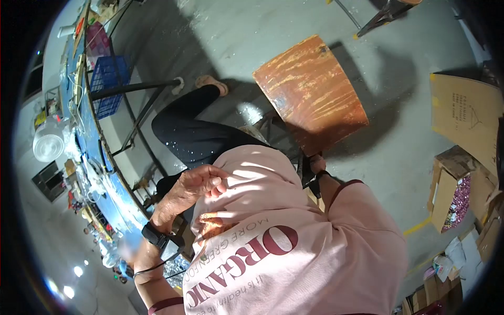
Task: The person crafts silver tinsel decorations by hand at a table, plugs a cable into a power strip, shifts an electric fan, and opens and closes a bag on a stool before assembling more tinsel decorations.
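Note:
My left hand [202, 181] hovers in front of my pink shirt [273, 205], its fingers loosely curled in with nothing visible in them. A black device is strapped on that wrist. Over at my other side, my right hand [317, 164] is closed at the near edge of a stool [315, 94] with a worn orange-brown wooden seat. Its fingers are partly hidden by the seat, and a dark band circles the wrist. Dark legs of the stool show below the seat.
A long blue worktable [107, 181] with dark metal legs runs along my left, cluttered with items and a white fan [50, 140]. Beneath it hangs a blue basket [109, 86]. Cardboard boxes [464, 118] stand at right, one holding purple glittery material [458, 205].

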A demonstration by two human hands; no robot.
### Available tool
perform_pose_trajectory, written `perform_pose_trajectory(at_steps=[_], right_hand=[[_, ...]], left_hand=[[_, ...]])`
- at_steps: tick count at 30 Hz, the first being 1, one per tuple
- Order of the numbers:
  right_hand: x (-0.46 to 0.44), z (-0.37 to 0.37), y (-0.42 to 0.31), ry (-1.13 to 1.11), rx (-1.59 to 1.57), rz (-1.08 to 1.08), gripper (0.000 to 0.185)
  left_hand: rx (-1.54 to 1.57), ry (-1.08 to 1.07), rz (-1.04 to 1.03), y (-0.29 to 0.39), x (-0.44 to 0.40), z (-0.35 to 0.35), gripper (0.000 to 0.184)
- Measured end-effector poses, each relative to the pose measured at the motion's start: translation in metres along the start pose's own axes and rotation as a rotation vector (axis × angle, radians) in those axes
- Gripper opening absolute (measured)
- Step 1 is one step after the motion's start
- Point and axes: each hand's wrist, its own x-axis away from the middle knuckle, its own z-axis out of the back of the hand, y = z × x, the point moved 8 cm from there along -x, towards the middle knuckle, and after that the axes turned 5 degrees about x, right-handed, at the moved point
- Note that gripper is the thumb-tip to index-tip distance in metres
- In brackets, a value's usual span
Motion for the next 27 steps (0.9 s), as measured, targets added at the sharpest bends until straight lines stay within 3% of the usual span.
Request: perform_pose_trajectory(at_steps=[2,3,5,6,10,13,15,18,20,22,27], right_hand=[[-0.007,0.001,0.024,-0.156,-0.194,0.028,0.019],[-0.001,0.032,0.011,-0.053,-0.066,0.222,0.021],[0.007,0.067,-0.009,-0.067,0.108,0.606,0.020],[-0.007,0.058,0.020,-0.291,-0.304,0.214,0.019],[0.018,0.148,-0.010,-0.194,-0.254,0.323,0.017],[0.056,0.218,-0.043,-0.308,-0.215,0.291,0.018],[0.078,0.265,-0.058,-0.393,-0.259,0.094,0.021],[0.107,0.333,-0.082,-0.547,-0.294,0.011,0.020],[0.130,0.385,-0.118,-0.538,-0.155,0.049,0.019],[0.147,0.426,-0.154,-0.471,-0.207,0.108,0.018],[0.162,0.459,-0.222,-0.294,-0.067,0.239,0.016]], left_hand=[[0.046,-0.045,-0.018,-0.005,0.000,0.004,0.032],[0.089,-0.072,-0.016,-0.009,-0.001,0.006,0.032],[0.070,-0.082,-0.075,-0.011,0.003,0.010,0.030],[0.063,-0.091,-0.110,-0.010,0.004,0.012,0.029],[0.144,-0.167,-0.172,-0.020,0.001,0.024,0.029],[0.103,-0.217,-0.206,-0.013,-0.001,0.025,0.029],[0.086,-0.253,-0.245,-0.009,-0.003,0.026,0.028],[0.064,-0.352,-0.220,-0.004,-0.008,0.021,0.027],[0.044,-0.397,-0.247,0.002,-0.010,0.019,0.027],[0.022,-0.451,-0.259,0.002,-0.010,0.016,0.025],[0.011,-0.482,-0.253,-0.002,-0.015,0.018,0.026]])
